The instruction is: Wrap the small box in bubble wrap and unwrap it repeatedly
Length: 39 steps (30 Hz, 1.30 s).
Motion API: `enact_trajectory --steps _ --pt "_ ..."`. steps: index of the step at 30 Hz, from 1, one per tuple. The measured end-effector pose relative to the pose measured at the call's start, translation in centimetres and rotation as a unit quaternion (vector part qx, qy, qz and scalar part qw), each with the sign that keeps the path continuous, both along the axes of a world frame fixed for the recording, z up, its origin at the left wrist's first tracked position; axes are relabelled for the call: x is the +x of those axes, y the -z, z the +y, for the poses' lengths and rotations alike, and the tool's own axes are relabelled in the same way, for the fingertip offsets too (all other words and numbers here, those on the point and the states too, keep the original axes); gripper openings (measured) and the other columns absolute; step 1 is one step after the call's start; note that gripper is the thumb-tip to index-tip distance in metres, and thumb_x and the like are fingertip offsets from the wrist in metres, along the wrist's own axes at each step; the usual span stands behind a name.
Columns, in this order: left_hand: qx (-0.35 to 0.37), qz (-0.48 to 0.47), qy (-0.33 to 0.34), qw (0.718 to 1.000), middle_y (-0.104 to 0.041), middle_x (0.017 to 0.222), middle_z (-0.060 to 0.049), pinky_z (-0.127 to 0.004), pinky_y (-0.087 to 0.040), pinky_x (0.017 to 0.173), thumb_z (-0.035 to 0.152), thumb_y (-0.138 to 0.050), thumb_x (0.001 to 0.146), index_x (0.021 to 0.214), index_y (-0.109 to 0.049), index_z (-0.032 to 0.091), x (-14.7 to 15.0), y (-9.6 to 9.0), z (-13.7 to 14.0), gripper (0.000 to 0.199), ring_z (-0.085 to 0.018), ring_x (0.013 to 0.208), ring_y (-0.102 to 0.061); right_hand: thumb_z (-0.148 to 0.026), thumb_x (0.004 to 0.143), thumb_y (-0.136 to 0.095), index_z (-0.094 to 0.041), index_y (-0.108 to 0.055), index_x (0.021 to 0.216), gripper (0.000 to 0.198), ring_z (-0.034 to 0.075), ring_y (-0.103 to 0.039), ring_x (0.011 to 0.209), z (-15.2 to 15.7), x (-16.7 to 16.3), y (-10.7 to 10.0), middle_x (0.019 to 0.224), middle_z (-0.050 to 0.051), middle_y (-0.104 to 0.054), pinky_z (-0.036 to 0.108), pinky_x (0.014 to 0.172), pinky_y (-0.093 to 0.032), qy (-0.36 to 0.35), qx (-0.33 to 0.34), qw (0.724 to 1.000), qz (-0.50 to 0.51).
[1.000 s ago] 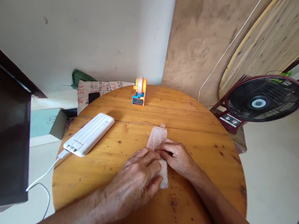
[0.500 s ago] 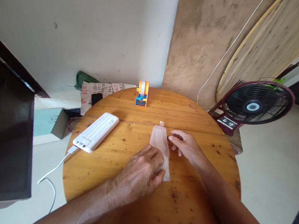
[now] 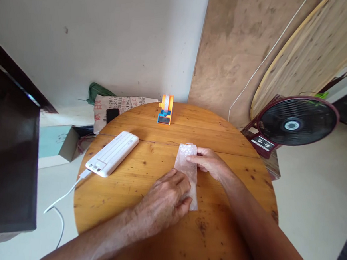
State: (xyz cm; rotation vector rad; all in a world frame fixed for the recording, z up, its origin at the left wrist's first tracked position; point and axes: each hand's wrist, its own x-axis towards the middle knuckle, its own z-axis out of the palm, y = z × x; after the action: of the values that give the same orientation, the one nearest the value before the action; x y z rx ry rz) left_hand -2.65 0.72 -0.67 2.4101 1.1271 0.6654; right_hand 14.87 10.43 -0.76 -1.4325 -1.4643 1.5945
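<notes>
Whitish wrap strip (image 3: 188, 169), maybe bubble wrap, lies lengthwise near mid-table, running away from the person. Right hand (image 3: 214, 164) pinches its far right edge, thumb on top, other fingers at or under the edge. Left hand (image 3: 168, 193) lies over the near left part, fingers curled; can't tell if it grips or just presses. Hands apart, strip bridging them. For good handling: left hand should probably press flat and firm as an anchor, right should hold the edge lightly and work it evenly; a sharp tug could crease the thin stuff or skew it. Contents, if any, not visible

Surface: round wooden table (image 3: 156, 156), knotty, glossy, seam across it beyond the strip. Orange-blue tape dispenser (image 3: 165, 110) upright near far edge; white power bank (image 3: 113, 153) left of the strip, well apart, cable (image 3: 64, 194) plugged in and hanging over the edge

Room: pale wall (image 3: 123, 34) and brown panel (image 3: 224, 50) behind, dark fan (image 3: 297, 121) at right, pale green box (image 3: 55, 136) at left, dark cabinet (image 3: 6, 153) nearest left
</notes>
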Motion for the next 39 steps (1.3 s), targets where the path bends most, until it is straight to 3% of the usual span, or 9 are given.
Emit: enact_trajectory --steps 4,8,11,15,18,21,26,30,39 --pt "0.024 0.004 -0.006 1.000 -0.063 0.094 -0.006 -0.040 -0.046 0.092 0.019 -0.053 0.084 0.081 -0.056 0.018 0.1 -0.1 -0.1 0.004 -0.022 0.096 -0.053 -0.031 0.062 -0.070 -0.015 -0.068 0.079 0.023 0.013 -0.054 0.063 0.1 -0.4 1.6 0.069 -0.001 -0.064 0.024 0.059 -0.040 0.067 0.104 0.992 0.027" --pt "0.026 0.017 -0.016 0.999 -0.065 0.096 -0.007 -0.041 -0.047 0.088 0.020 -0.053 0.084 0.080 -0.058 0.018 0.2 -0.2 -0.2 0.007 -0.023 0.096 -0.053 -0.031 0.064 -0.065 -0.016 -0.065 0.067 0.016 0.012 -0.048 0.058 0.3 -0.5 3.3 0.061 -0.003 -0.057 0.023 0.054 -0.037 0.105 0.189 0.975 -0.052" --pt "0.032 0.023 -0.020 0.999 -0.064 0.109 -0.007 -0.041 -0.047 0.091 0.020 -0.053 0.085 0.079 -0.058 0.017 0.1 -0.2 -0.3 0.008 -0.023 0.099 -0.053 -0.032 0.065 -0.062 -0.016 -0.059 0.060 0.016 0.010 -0.042 0.054 0.5 -0.6 3.6 0.056 -0.005 -0.050 0.021 0.049 -0.031 0.102 0.233 0.958 -0.130" --pt "0.051 0.031 -0.022 0.998 -0.055 0.132 -0.008 -0.043 -0.044 0.097 0.021 -0.052 0.084 0.080 -0.058 0.018 0.1 -0.2 -0.2 0.007 -0.024 0.105 -0.054 -0.032 0.066 -0.057 -0.017 -0.057 0.060 0.016 0.010 -0.041 0.054 0.7 -0.7 3.2 0.054 -0.005 -0.047 0.020 0.047 -0.029 0.074 0.228 0.957 -0.163" --pt "0.047 0.034 -0.010 0.998 -0.064 0.114 -0.008 -0.040 -0.048 0.090 0.020 -0.052 0.083 0.077 -0.056 0.018 0.1 -0.2 -0.1 0.008 -0.023 0.098 -0.055 -0.032 0.066 -0.057 -0.018 -0.055 0.057 0.017 0.010 -0.039 0.052 0.9 -0.8 3.0 0.052 -0.005 -0.045 0.020 0.046 -0.028 0.050 0.216 0.959 -0.177" --pt "0.032 0.024 -0.012 0.999 -0.065 0.092 -0.008 -0.039 -0.050 0.085 0.019 -0.050 0.083 0.081 -0.056 0.018 0.1 -0.2 -0.1 0.006 -0.024 0.092 -0.054 -0.032 0.065 -0.060 -0.017 -0.059 0.062 0.016 0.009 -0.041 0.052 0.9 -0.7 2.7 0.054 -0.005 -0.049 0.020 0.047 -0.030 0.043 0.181 0.974 -0.126" --pt "-0.001 0.004 -0.037 0.999 -0.062 0.092 -0.009 -0.038 -0.051 0.080 0.019 -0.053 0.081 0.112 -0.052 0.015 0.0 -0.2 -0.3 0.031 -0.024 0.094 -0.054 -0.035 0.064 -0.067 -0.015 -0.065 0.078 0.025 0.011 -0.049 0.054 0.2 -0.6 1.6 0.061 -0.004 -0.059 0.022 0.051 -0.037 0.043 0.093 0.995 0.009" --pt "0.001 -0.005 -0.026 1.000 -0.063 0.091 -0.007 -0.039 -0.049 0.086 0.019 -0.054 0.081 0.101 -0.056 0.018 -0.1 0.0 -0.1 0.020 -0.024 0.094 -0.053 -0.034 0.068 -0.068 -0.015 -0.066 0.083 0.025 0.013 -0.056 0.065 -0.6 -0.5 0.3 0.074 -0.001 -0.065 0.025 0.062 -0.043 0.013 0.130 0.989 0.063" --pt "0.033 -0.029 -0.047 0.998 -0.062 0.101 -0.007 -0.039 -0.046 0.089 0.019 -0.056 0.079 0.096 -0.061 0.018 -0.5 0.7 1.3 0.018 -0.022 0.093 -0.054 -0.033 0.076 -0.065 -0.013 -0.065 0.083 0.021 0.014 -0.056 0.066 -0.6 -0.7 -0.9 0.073 0.000 -0.064 0.025 0.062 -0.043 -0.025 0.200 0.979 0.010"
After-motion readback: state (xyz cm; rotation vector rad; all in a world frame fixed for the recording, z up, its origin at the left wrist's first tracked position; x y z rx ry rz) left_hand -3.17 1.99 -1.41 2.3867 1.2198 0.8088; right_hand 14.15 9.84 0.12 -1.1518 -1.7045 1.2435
